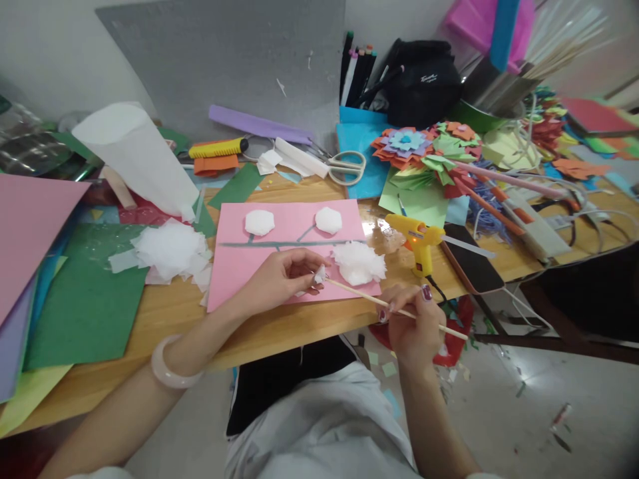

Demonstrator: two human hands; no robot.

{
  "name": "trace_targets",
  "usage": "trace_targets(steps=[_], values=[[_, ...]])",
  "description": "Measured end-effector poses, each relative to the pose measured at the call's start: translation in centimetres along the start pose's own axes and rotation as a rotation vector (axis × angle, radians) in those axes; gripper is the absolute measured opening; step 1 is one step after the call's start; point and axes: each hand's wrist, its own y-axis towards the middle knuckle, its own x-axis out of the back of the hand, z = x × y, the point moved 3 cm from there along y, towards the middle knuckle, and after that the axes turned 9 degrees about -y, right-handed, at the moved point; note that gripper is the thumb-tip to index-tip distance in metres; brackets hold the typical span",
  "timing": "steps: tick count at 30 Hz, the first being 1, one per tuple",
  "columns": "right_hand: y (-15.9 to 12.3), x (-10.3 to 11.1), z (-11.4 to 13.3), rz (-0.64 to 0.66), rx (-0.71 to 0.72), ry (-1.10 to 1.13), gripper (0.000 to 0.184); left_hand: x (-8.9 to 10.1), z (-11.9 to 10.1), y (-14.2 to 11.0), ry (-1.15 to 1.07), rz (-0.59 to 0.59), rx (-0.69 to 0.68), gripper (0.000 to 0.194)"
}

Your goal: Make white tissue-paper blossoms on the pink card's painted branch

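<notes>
My left hand (279,279) pinches a small piece of white tissue paper (320,273) above a pink sheet (234,279). In my right hand (417,322) is a thin wooden stick (359,293), its far tip at the tissue piece. Two white rounded paper pads (259,223) sit on the pink sheet near a drawn dark branch line (294,243). At the sheet's right side lies a fluffy white tissue flower (359,262). To the left, a pile of white tissue squares (170,249) rests partly on green paper.
A yellow hot glue gun (417,241) stands right of the sheet, beside a phone (472,258). Scissors (345,167), a yellow-handled cutter (218,148) and folded paper flowers (407,145) lie behind. Green paper (90,293) covers the left side. The table's front edge runs below my hands.
</notes>
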Motion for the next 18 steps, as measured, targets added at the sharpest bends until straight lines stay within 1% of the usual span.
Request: trace_targets(steps=[3,7,12,15,18], values=[[-0.05,0.02,-0.05,-0.004,0.002,-0.015,0.046,-0.18,-0.02,0.0,-0.027,0.021,-0.008,0.028],[-0.15,0.06,-0.08,-0.018,0.006,-0.039,0.045,-0.43,-0.34,-0.02,0.031,0.046,-0.054,0.026],[-0.24,0.18,0.02,-0.024,0.006,-0.077,0.046,-0.38,-0.6,-0.09,0.089,0.051,-0.118,0.032],[-0.35,0.3,0.12,-0.03,0.016,-0.073,0.047,-0.24,-0.31,-0.08,0.071,0.068,-0.095,0.034],[-0.56,0.35,0.1,-0.007,0.009,-0.074,0.046,-0.05,-0.03,-0.05,0.065,0.017,-0.046,0.03]])
